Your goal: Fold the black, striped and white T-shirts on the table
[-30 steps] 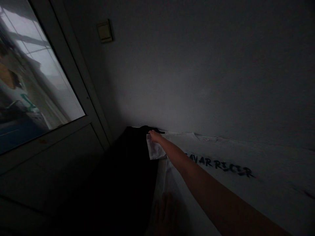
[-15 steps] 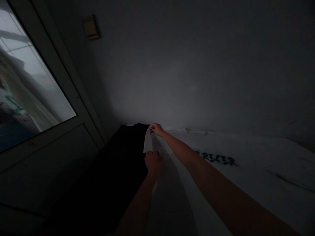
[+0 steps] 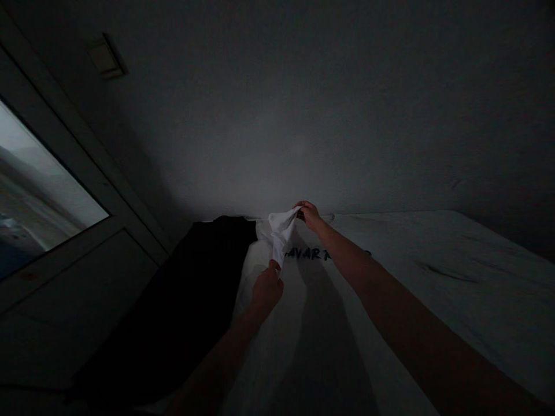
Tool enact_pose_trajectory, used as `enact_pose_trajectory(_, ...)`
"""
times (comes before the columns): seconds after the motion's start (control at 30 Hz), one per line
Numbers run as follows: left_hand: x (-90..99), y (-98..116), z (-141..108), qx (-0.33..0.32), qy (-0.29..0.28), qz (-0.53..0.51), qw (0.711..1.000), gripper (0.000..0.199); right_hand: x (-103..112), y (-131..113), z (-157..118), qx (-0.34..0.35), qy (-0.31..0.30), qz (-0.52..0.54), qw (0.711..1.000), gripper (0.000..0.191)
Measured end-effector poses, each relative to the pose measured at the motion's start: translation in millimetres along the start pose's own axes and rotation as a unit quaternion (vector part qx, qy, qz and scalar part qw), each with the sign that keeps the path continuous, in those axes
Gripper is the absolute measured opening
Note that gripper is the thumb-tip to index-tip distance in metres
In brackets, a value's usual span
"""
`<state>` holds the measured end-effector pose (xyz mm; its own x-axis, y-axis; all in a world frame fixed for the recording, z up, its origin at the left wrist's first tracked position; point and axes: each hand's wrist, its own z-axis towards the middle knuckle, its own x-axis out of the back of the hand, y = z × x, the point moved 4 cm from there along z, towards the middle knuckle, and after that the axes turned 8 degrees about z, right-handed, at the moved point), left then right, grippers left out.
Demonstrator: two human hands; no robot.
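head view, white cloth point(image 3: 282, 226), between both grips point(image 3: 267, 287) point(image 3: 309, 215)

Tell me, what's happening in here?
A person is holding up a piece of white cloth with both hands. The right hand pinches its upper corner, and the left hand grips it lower down, nearer the body. A black cloth lies spread out to the left. Dark lettering shows on the white below, partly covered by the right forearm. The room is dim.
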<state>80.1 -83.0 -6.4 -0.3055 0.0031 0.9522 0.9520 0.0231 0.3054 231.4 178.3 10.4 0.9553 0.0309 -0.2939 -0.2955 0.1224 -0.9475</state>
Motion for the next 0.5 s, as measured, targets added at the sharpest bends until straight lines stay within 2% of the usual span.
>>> enact_pose_trajectory(0.13,-6.8,43,1,-0.029,-0.005,-0.043,0.999,0.037,46,-5,-5,-0.003,0.042,0.016,0.999,0.011)
enact_pose_trajectory(0.23,-16.4,65,6,-0.028,0.000,-0.065,0.998,0.035,67,-5,-7,-0.003,0.064,0.009,0.998,0.007)
enact_pose_trajectory(0.37,-34.2,76,14,-0.007,-0.009,-0.072,0.997,0.033,84,0,-5,0.002,0.085,-0.032,0.996,0.004)
enact_pose_trajectory(0.5,-44.9,80,15,-0.020,-0.007,-0.068,0.997,0.035,102,4,-5,0.031,0.115,-0.107,0.987,0.019)
